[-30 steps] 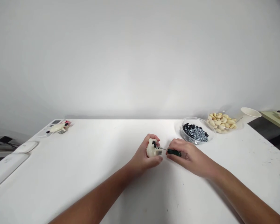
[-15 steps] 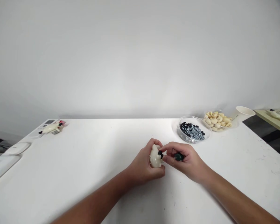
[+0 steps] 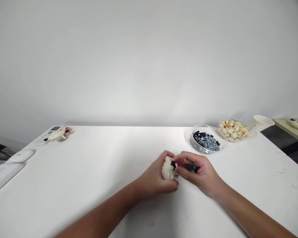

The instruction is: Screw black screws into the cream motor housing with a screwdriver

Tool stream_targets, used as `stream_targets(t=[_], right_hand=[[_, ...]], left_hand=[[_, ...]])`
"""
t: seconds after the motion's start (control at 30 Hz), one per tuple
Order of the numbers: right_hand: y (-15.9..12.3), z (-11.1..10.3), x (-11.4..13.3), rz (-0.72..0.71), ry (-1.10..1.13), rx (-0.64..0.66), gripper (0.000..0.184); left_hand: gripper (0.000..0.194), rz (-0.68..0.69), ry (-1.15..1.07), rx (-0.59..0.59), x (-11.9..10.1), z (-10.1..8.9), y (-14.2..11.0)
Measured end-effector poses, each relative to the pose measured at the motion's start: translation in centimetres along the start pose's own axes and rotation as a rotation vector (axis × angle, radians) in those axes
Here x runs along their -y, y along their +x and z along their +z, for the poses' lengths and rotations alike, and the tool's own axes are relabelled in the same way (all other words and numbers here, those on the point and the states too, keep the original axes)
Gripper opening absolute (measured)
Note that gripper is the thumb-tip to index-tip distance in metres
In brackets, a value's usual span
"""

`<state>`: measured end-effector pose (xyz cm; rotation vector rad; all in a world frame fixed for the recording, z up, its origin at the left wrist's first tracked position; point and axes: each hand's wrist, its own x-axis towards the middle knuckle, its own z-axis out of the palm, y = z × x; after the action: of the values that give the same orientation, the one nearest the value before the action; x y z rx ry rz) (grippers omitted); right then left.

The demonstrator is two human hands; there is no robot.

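My left hand is closed around a small cream plastic part just above the white table. A small black piece sits on the part's right side. My right hand presses its thumb and fingertips against that black piece. A green-handled screwdriver is tucked in the same hand, with its handle showing between the fingers. Both hands touch at the part.
A clear bowl of screws and black pieces stands at the back right. Behind it are a dish of cream parts and a paper cup. A finished cream part and white devices lie far left.
My right hand moved left from holding the screwdriver tip at the part to pinching the black piece with its fingers. Both hands drifted slightly right and toward me.
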<state>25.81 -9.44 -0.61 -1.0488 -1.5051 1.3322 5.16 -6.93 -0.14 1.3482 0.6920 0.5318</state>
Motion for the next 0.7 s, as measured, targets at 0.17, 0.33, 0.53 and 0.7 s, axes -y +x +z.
stream_targets(t=[0.17, 0.33, 0.53, 0.7], right_hand=[[0.0, 0.4, -0.2, 0.044, 0.069, -0.015, 0.015], [-0.1, 0.9, -0.2, 0.067, 0.120, -0.019, 0.016], [-0.4, 1.0, 0.6, -0.122, -0.150, -0.080, 0.013], [-0.5, 0.8, 0.6, -0.337, -0.354, -0.116, 0.020]], left_hand=[[0.045, 0.002, -0.026, 0.014, -0.1, 0.0, 0.1], [0.045, -0.016, -0.016, 0.009, -0.2, 0.0, 0.1], [0.046, -0.022, -0.031, 0.016, -0.3, 0.0, 0.1], [0.048, -0.043, -0.036, 0.012, -0.4, 0.1, 0.0]])
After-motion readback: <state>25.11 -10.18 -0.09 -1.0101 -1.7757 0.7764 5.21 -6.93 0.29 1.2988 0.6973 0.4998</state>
